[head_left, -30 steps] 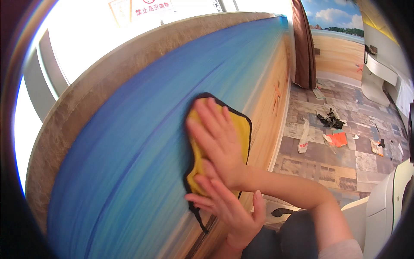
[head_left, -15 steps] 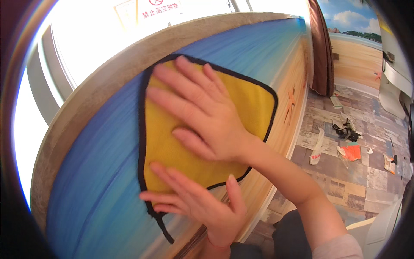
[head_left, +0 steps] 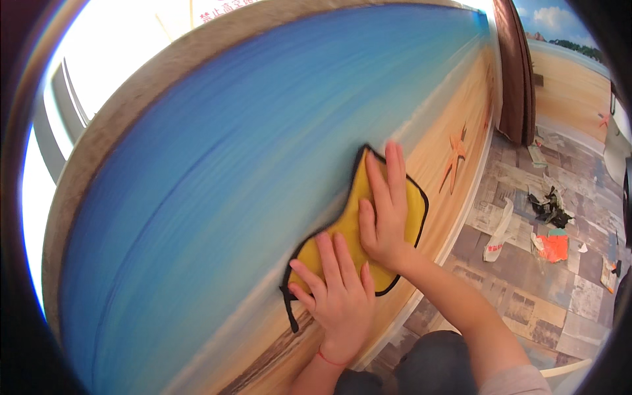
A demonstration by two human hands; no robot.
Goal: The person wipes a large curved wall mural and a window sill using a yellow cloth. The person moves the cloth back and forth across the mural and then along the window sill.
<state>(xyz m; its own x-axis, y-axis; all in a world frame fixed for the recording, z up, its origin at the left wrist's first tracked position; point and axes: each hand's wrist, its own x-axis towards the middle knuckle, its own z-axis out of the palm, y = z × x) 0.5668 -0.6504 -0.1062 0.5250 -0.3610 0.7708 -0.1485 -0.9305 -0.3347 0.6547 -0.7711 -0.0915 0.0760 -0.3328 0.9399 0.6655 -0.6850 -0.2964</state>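
A yellow cloth (head_left: 414, 212) with black edging and a black hanging loop lies against the painted beach-and-sea wall panel (head_left: 204, 191). Both my hands press on it with fingers stretched out. My left hand (head_left: 341, 299), with a thin red string at the wrist, rests on the cloth's lower left part beside the loop. Higher up and to the right, my right hand (head_left: 386, 224) lies on the upper part, its fingertips at the top edge. The cloth's edge bends inward between the hands. It covers the place where the blue water meets the sand.
A stone-like ledge (head_left: 122, 122) runs along the panel's top below bright windows. A brown curtain (head_left: 517, 79) hangs at the far right end. On the patterned floor (head_left: 507, 289) lie a black crumpled scrap (head_left: 552, 207), an orange piece (head_left: 553, 247) and a white plastic strip (head_left: 499, 232).
Both hands and the cloth have moved down the panel, away from the ledge, onto the shoreline. The cloth, spread wide before, is now bunched narrower. The view has shifted too.
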